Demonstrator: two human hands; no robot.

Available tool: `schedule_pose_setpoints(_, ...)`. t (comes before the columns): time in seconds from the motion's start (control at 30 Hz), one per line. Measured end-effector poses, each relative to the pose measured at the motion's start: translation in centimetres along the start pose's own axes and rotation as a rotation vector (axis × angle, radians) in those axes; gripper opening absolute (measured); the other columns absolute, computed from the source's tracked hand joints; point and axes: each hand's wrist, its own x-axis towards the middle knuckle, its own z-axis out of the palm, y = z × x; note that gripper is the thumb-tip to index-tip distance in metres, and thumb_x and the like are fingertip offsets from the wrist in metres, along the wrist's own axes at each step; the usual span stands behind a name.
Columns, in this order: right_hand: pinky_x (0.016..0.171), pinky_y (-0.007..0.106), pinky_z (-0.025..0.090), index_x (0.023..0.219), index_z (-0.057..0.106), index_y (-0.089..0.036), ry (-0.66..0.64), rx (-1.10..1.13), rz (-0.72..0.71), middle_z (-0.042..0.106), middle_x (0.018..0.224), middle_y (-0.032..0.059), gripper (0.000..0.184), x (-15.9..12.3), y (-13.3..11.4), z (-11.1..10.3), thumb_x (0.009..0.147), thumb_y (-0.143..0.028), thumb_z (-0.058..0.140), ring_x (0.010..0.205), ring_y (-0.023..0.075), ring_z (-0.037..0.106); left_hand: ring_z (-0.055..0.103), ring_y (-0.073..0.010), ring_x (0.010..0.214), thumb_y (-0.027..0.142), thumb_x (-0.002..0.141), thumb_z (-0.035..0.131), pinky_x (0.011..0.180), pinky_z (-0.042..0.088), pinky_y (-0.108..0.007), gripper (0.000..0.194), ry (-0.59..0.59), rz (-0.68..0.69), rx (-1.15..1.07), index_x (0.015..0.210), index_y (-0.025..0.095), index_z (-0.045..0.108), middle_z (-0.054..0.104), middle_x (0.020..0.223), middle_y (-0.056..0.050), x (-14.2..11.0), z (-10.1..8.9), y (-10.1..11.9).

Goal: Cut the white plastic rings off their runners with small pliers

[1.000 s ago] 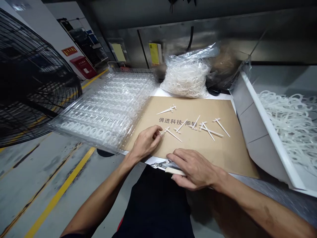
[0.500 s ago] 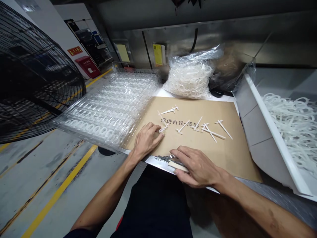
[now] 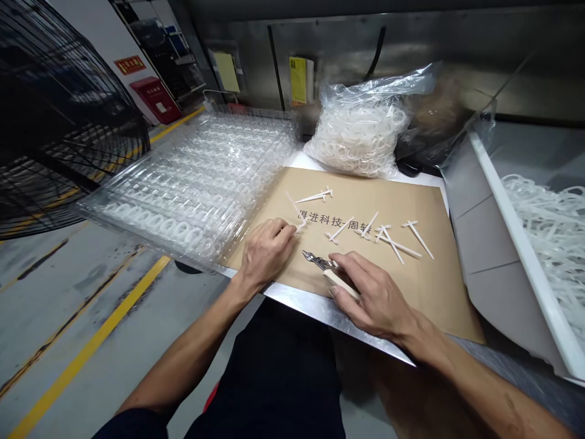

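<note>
On the cardboard sheet (image 3: 347,262), my left hand (image 3: 269,251) has its fingers bent together at a small white plastic piece (image 3: 300,227) with a thin stem, partly hidden by the fingertips. My right hand (image 3: 372,292) grips pale-handled side cutters (image 3: 340,281), whose metal jaws point left towards my left hand and are apart from the piece. Several more thin white plastic stems with short crossbars lie beyond the hands, among them a pair (image 3: 315,196) at the back and a crossed group (image 3: 395,242) to the right.
Left of the cardboard stands a clear plastic tray (image 3: 183,183) holding rows of white rings. A clear bag (image 3: 359,131) of white rings sits behind. On the right is a white bin (image 3: 516,244) with many white plastic parts. A black fan (image 3: 59,122) stands far left.
My right hand has brought the side cutters up from the table edge over the cardboard, closer to the piece. The fingers of my left hand have drawn in around the piece. The view has shifted slightly.
</note>
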Motion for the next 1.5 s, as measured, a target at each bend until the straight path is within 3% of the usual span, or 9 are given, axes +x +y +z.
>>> schedule_pose_setpoints(0.13, 0.079, 0.043, 0.062, 0.133, 0.056, -0.012, 0.005, -0.017, 0.014, 0.069, 0.103, 0.0145, 0.036, 0.1, 0.0, -0.1, 0.1, -0.027, 0.055, 0.088, 0.0271, 0.07, 0.068, -0.0229, 0.095, 0.022, 0.105, 0.053, 0.084, 0.051, -0.038, 0.018, -0.057, 0.233, 0.096, 0.112, 0.019, 0.069, 0.073, 0.109, -0.009, -0.4, -1.0, -0.1)
schedule_pose_setpoints(0.27, 0.078, 0.044, 0.062, 0.132, 0.056, -0.011, 0.0, -0.021, 0.022, 0.069, 0.102, 0.0144, 0.035, 0.1, 0.0, -0.1, 0.1, -0.027, 0.054, 0.087, 0.0273, 0.07, 0.069, -0.0243, 0.099, 0.02, 0.105, 0.052, 0.088, 0.052, -0.04, 0.019, -0.074, 0.328, 0.069, 0.117, 0.018, 0.067, 0.072, 0.114, -0.011, -0.9, -1.3, 0.1)
schedule_pose_setpoints(0.57, 0.081, 0.046, 0.061, 0.132, 0.057, -0.013, -0.026, 0.019, 0.075, 0.07, 0.101, 0.0136, 0.035, 0.0, 0.2, 0.1, 0.1, -0.026, 0.053, 0.088, 0.0277, 0.07, 0.065, -0.0255, 0.104, 0.028, 0.102, 0.058, 0.094, 0.054, -0.041, 0.023, -0.154, 0.003, -0.202, 0.122, 0.019, 0.065, 0.067, 0.112, -0.01, -0.7, -0.6, 0.5)
schedule_pose_setpoints(0.67, 0.084, 0.045, 0.059, 0.129, 0.061, -0.015, -0.016, 0.107, 0.154, 0.072, 0.105, 0.014, 0.032, 0.3, -0.2, -0.5, 0.101, -0.027, 0.053, 0.092, 0.0276, 0.07, 0.065, -0.0212, 0.096, 0.023, 0.101, 0.059, 0.09, 0.055, -0.037, 0.018, -0.072, -0.039, -0.312, 0.117, 0.018, 0.066, 0.069, 0.105, -0.007, -0.5, -0.5, 0.7)
schedule_pose_setpoints(0.77, 0.087, 0.043, 0.057, 0.126, 0.067, -0.017, -0.054, 0.263, 0.318, 0.074, 0.111, 0.0129, 0.031, 0.6, -0.7, -1.3, 0.104, -0.032, 0.051, 0.098, 0.0273, 0.071, 0.065, -0.0159, 0.086, 0.019, 0.097, 0.066, 0.083, 0.055, -0.031, 0.02, 0.085, -0.082, -0.453, 0.116, 0.017, 0.067, 0.07, 0.098, -0.004, -0.3, -0.4, 1.3)
schedule_pose_setpoints(0.87, 0.079, 0.037, 0.055, 0.125, 0.071, -0.019, -0.122, 0.474, 0.459, 0.075, 0.103, 0.0093, 0.036, 0.7, -1.1, -1.9, 0.108, -0.041, 0.049, 0.094, 0.0252, 0.07, 0.064, -0.0134, 0.08, 0.023, 0.096, 0.07, 0.077, 0.056, -0.028, 0.019, 0.214, -0.15, -0.609, 0.114, 0.018, 0.07, 0.07, 0.093, -0.003, -0.4, -0.2, 2.1)
schedule_pose_setpoints(0.97, 0.068, 0.031, 0.051, 0.127, 0.072, -0.021, -0.171, 0.645, 0.52, 0.072, 0.095, 0.0062, 0.04, 0.5, -1.2, -2.0, 0.109, -0.048, 0.049, 0.086, 0.0215, 0.067, 0.066, -0.0147, 0.083, 0.026, 0.095, 0.073, 0.079, 0.056, -0.03, 0.022, 0.247, -0.219, -0.792, 0.116, 0.019, 0.072, 0.071, 0.095, -0.004, -0.8, 0.1, 2.5)
schedule_pose_setpoints(1.2, 0.069, 0.03, 0.05, 0.129, 0.071, -0.022, -0.183, 0.726, 0.559, 0.068, 0.096, 0.0059, 0.041, 0.3, -1.7, -2.0, 0.109, -0.051, 0.05, 0.079, 0.019, 0.062, 0.068, -0.0168, 0.086, 0.022, 0.094, 0.075, 0.079, 0.057, -0.032, 0.025, 0.259, -0.201, -0.965, 0.118, 0.02, 0.073, 0.071, 0.096, -0.007, -1.6, 0.6, 2.3)
schedule_pose_setpoints(1.5, 0.07, 0.03, 0.05, 0.124, 0.071, -0.023, -0.167, 0.761, 0.593, 0.069, 0.096, 0.0053, 0.038, 0.5, -1.8, -1.9, 0.108, -0.051, 0.05, 0.083, 0.0202, 0.062, 0.067, -0.014, 0.081, 0.02, 0.092, 0.078, 0.075, 0.058, -0.028, 0.025, 0.274, -0.119, -0.89, 0.117, 0.018, 0.073, 0.073, 0.094, -0.005, -1.2, -0.1, 2.6)
